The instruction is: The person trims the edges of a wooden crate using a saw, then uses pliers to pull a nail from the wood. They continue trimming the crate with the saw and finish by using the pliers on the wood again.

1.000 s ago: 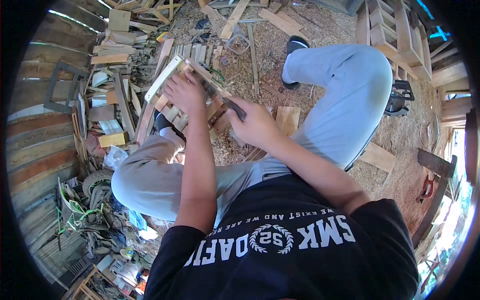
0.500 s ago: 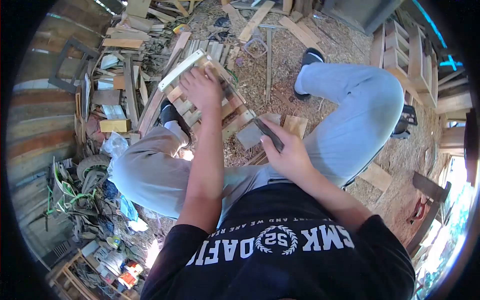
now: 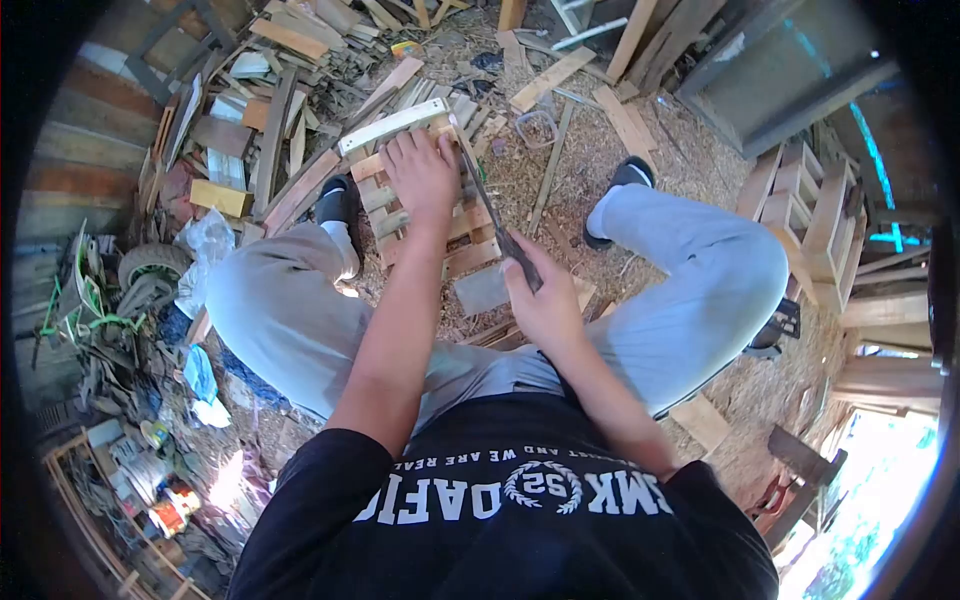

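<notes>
The four fingers of the left hand [image 3: 424,178] lie slightly parted, pressed flat on the slatted wooden frame [image 3: 470,258], with the thumb held apart beside them. The fingers of the right hand [image 3: 548,305] are curled round the dark handle [image 3: 525,262] of one long tool [image 3: 482,185], which slants along the frame's right edge. One pale bar [image 3: 392,126] crosses the frame's far end; the left hand covers part of the slats, so I cannot tell their number. The frame sits between two dark shoes [image 3: 336,203] [image 3: 634,176], nearer the left one. One grey flat piece [image 3: 482,290] lies just on the near side of the frame, and one clear container [image 3: 537,129] beyond its right side. One yellowish block [image 3: 220,197] lies well left of it.
</notes>
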A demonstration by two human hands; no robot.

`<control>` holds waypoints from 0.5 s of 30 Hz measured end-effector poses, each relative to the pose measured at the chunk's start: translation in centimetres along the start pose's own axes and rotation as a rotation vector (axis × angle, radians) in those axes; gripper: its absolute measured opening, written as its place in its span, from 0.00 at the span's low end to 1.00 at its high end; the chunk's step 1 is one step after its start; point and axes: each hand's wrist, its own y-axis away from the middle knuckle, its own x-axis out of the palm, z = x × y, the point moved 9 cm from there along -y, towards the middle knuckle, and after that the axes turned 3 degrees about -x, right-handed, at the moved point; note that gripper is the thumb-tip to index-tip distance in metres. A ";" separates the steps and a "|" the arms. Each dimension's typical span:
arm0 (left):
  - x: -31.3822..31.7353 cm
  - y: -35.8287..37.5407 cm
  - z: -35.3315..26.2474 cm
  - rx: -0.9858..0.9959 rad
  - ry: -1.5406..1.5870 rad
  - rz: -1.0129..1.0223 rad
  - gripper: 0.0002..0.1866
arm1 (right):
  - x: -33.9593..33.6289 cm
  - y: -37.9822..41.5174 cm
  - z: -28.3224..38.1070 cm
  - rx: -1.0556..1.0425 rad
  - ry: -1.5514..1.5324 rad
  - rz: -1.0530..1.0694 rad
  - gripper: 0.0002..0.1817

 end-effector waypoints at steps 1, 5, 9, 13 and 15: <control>0.1 0.1 -0.1 0.010 0.004 -0.002 0.18 | -0.1 0.3 0.5 -0.038 0.043 -0.013 0.25; 0.1 0.1 -0.4 0.032 0.010 -0.062 0.18 | -1.8 3.7 0.8 -0.102 -0.003 0.014 0.25; 0.1 0.2 -0.1 0.002 -0.002 -0.012 0.18 | 0.8 -1.1 1.2 0.024 -0.068 0.024 0.21; 0.4 -0.6 0.1 -0.015 0.034 -0.028 0.19 | -2.0 4.4 2.2 -0.153 0.094 0.002 0.19; 0.7 0.2 -0.4 0.019 0.016 -0.055 0.19 | -1.5 3.4 2.3 -0.118 0.042 -0.013 0.20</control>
